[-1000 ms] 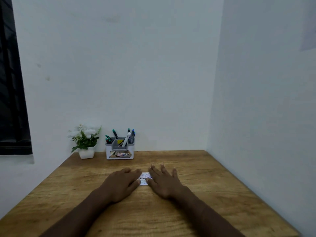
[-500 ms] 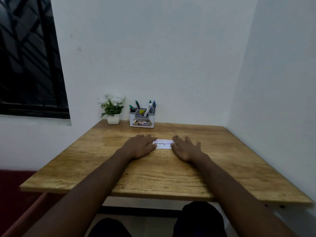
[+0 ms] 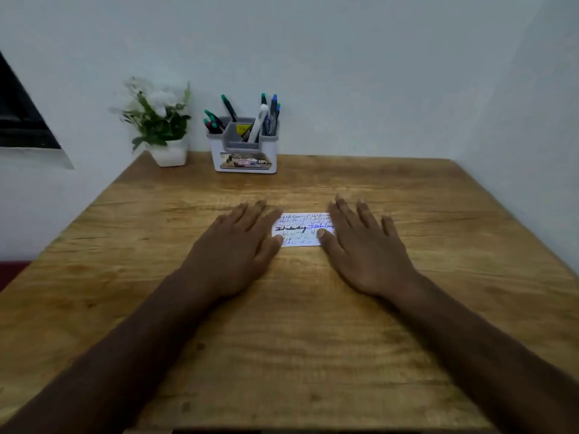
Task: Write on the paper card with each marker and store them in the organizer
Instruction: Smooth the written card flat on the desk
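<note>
A small white paper card point(image 3: 300, 229) covered in black, blue and green writing lies flat in the middle of the wooden table point(image 3: 300, 339). My left hand point(image 3: 238, 249) rests palm down on the table with its fingers straight, touching the card's left edge. My right hand point(image 3: 360, 245) lies flat on the other side, thumb on the card's right edge. At the back stands a white and grey organizer point(image 3: 243, 151) holding several markers point(image 3: 269, 117) upright, with green, blue and white caps.
A white pot with a green and white plant point(image 3: 159, 120) stands left of the organizer against the wall. White walls close the table at the back and right. A dark window point(image 3: 18, 120) is at the far left.
The camera view has shifted closer and lower over the table. Both hands stay flat on either side of the card.
</note>
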Demonstrator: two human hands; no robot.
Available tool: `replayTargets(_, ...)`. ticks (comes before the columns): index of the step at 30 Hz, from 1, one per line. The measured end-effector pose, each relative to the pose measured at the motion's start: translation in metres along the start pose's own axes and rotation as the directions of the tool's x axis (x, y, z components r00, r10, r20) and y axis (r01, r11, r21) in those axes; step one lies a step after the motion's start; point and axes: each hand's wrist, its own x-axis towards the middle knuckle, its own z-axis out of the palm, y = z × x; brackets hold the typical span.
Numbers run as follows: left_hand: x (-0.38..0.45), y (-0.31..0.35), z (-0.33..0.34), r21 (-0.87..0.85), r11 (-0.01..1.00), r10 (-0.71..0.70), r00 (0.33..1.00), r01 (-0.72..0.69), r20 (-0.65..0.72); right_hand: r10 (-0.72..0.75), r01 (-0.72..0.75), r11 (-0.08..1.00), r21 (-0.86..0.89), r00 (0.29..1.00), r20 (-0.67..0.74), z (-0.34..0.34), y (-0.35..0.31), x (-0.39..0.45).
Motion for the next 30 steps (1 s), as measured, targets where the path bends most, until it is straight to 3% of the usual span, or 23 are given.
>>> replayTargets(8, -0.012, 0.011, -0.006, -0.051, 0.997, -0.059, 0.998, 0.057, -0.035, 0.003, -0.002, 0.999, 0.052, 1.000, -0.027, -0.005, -0.003, -0.010)
replayTargets(20, -0.009, 0.021, -0.038, -0.113, 0.983, -0.126, 0.982, 0.142, 0.143, 0.075, -0.095, 0.986, 0.136, 0.987, 0.140, -0.041, -0.014, -0.008)
replayTargets(30, -0.006, 0.023, -0.039, -0.059, 0.983, -0.163, 0.973, 0.175, 0.166, 0.085, -0.106, 0.977, 0.186, 0.989, 0.118, -0.039, -0.008, -0.004)
